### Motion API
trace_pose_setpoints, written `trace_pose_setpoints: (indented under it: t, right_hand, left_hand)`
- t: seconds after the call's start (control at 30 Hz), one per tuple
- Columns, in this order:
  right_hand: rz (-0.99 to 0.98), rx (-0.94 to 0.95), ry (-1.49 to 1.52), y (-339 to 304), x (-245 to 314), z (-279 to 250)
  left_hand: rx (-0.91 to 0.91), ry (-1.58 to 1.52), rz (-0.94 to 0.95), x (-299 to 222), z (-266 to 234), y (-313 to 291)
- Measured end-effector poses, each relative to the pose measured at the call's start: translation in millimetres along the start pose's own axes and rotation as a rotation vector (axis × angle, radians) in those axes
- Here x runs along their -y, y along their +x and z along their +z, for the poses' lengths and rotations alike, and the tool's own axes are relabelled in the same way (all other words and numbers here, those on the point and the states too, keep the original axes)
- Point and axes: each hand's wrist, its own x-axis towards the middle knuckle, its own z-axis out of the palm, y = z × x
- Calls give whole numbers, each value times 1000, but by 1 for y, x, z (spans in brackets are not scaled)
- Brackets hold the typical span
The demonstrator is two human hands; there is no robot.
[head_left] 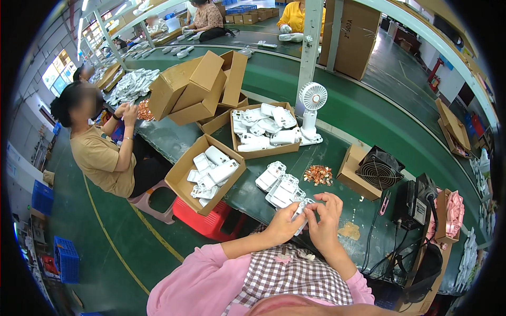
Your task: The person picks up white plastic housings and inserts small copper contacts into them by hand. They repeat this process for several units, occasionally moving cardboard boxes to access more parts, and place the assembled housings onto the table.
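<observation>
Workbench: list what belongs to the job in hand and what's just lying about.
Seemingly in the job:
white part held in the left hand, right hand at it
loose white parts
copper-coloured pieces
cardboard box with more white parts

Probably just lying about:
white fan
black fan
pink pieces

White plastic piece [302, 208], elongated, held aslant between left hand [282, 225] and right hand [326, 220], partly hidden.
</observation>
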Motion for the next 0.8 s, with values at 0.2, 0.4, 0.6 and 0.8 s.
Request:
trace_pose_setpoints:
  t: [0.2, 0.4, 0.6, 0.8]
  right_hand:
    - [-23, -79, -77, -4, 2, 7]
    - [35, -82, 0, -11, -5, 11]
    - [611, -89, 947, -17, -16, 14]
    - [422, 83, 503, -16, -17, 2]
  left_hand:
    - [-20, 102, 41, -5, -1, 0]
    - [-26, 223, 130, -6, 0, 0]
    - [19, 255, 262, -3, -3, 3]
    - [60, 233, 304, -6, -7, 1]
